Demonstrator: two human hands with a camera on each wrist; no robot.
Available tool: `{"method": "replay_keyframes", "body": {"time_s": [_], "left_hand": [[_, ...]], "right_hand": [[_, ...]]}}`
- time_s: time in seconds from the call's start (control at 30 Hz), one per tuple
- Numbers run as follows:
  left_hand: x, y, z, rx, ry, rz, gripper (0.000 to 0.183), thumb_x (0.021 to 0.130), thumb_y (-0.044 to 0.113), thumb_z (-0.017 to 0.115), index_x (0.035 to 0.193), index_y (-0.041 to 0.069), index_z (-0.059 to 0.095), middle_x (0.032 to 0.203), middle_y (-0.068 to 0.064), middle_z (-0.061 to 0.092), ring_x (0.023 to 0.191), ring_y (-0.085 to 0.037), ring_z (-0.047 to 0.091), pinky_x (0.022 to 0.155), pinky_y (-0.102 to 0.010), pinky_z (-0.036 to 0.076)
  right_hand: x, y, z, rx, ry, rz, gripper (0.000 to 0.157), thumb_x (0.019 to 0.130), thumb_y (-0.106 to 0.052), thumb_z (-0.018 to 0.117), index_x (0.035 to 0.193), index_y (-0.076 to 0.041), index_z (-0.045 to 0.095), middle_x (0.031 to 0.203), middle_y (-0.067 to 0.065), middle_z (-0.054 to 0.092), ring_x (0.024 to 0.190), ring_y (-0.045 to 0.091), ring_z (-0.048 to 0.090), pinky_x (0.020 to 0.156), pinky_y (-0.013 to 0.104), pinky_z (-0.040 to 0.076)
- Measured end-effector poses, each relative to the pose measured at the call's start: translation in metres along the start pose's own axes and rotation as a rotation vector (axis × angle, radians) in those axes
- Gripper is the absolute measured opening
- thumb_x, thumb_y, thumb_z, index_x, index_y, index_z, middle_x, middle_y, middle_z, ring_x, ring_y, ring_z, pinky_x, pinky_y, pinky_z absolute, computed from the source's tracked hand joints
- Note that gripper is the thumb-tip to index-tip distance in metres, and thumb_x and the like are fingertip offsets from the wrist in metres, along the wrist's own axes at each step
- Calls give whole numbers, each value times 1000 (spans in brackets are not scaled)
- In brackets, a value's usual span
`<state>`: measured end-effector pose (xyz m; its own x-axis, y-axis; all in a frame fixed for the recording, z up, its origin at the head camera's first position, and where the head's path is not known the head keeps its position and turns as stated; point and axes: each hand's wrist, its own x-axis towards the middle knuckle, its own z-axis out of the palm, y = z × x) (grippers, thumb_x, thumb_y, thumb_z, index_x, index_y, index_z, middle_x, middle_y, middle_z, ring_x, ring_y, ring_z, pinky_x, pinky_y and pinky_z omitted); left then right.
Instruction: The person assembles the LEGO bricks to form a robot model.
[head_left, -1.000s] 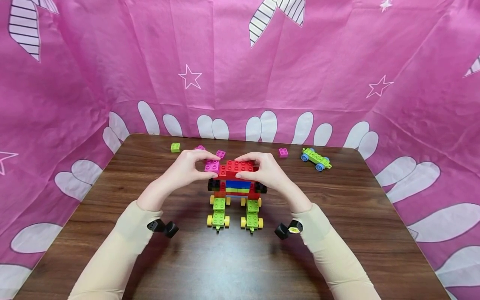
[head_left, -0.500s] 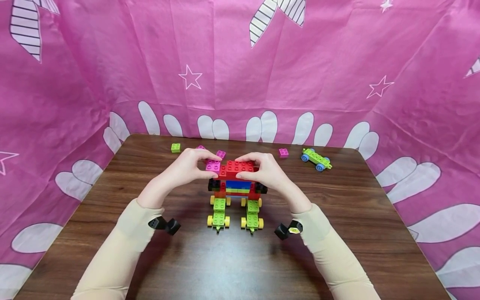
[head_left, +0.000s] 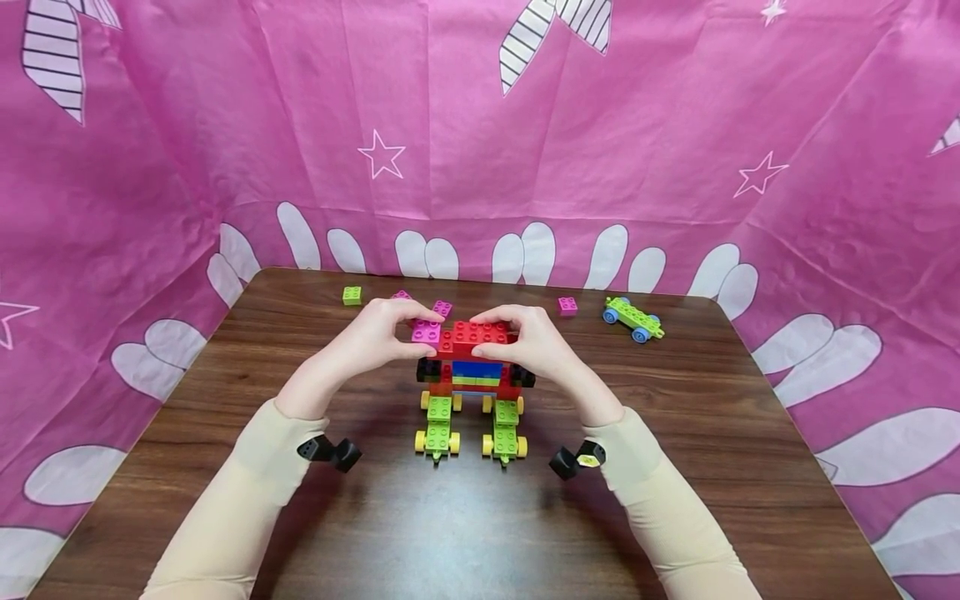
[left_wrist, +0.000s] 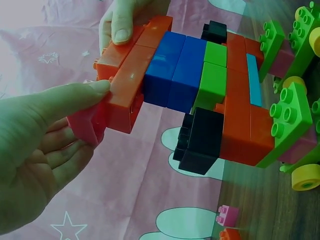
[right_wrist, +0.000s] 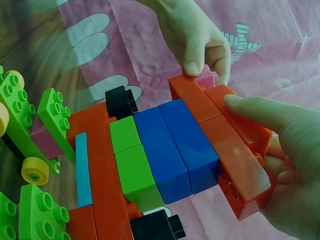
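Note:
My left hand (head_left: 371,340) pinches a pink building brick (head_left: 426,332) between thumb and fingers at the top left of a stacked brick figure. On the same top layer, my right hand (head_left: 531,343) grips a red brick (head_left: 480,334) at its right end. Below come blue bricks (right_wrist: 172,150), lime bricks (right_wrist: 135,170) and a red body (left_wrist: 237,105). A black brick (left_wrist: 200,142) juts out on each side. The figure stands on two lime wheeled bases, one left (head_left: 438,435) and one right (head_left: 505,437), with yellow wheels. Some fingers are hidden behind the bricks.
Toward the back of the wooden table (head_left: 675,467) lie a lime brick (head_left: 352,296) and several pink bricks, one of them (head_left: 567,306) at right. A lime car base (head_left: 633,317) with blue wheels stands back right. Pink patterned cloth (head_left: 465,125) surrounds the table.
My left hand and the pink brick have shifted very slightly to the right, toward the red brick. My right hand and the figure stay in place.

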<state>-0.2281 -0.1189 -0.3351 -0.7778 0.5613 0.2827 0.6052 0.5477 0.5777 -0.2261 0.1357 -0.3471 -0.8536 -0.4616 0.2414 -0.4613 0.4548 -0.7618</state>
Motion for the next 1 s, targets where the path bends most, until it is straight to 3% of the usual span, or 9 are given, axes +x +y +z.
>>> {"method": "replay_keyframes", "body": {"time_s": [0.3,1.0], "left_hand": [[-1,-3,3,-1,21,33,41,76,13,82,114,4,69,109,-9,70,97,-21,61,85,-39,53],[-3,-12,6,-11,58,112,45,76,17,83,116,4,68,112,-10,70,99,-22,63,83,-38,54]], "right_hand": [[0,0,1,21,2,-1,35,80,-19,79,112,-6,70,106,9,71,78,18,65,67,30,55],[1,4,2,27,2,-37,34,80,-18,79,110,-7,70,104,8,71,78,17,65,67,30,55]]}}
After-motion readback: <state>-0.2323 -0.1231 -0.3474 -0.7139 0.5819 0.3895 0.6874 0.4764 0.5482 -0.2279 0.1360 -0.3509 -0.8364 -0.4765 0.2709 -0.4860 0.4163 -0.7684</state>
